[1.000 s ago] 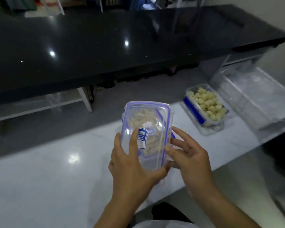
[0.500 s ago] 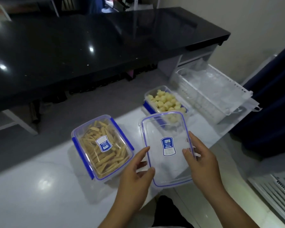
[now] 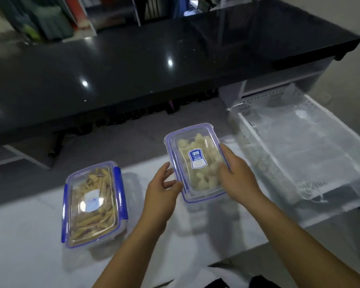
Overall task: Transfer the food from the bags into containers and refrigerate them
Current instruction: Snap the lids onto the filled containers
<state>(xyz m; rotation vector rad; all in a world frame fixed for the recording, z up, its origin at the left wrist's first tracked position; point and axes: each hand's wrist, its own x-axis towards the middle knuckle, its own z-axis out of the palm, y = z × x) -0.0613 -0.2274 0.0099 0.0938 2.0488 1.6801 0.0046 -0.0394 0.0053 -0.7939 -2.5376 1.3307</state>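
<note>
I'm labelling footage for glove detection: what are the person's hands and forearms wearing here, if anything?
Nothing shows. The left hand and right hand are bare, with no gloves, rings, watch or bracelets visible. Both forearms are uncovered down to the bottom edge of the frame; no sleeve shows.

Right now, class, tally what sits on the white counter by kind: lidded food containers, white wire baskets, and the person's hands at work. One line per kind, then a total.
Lidded food containers: 2, the strips container and the lumps container
White wire basket: 1
Hands: 2, left hand, right hand
Total: 5
</note>
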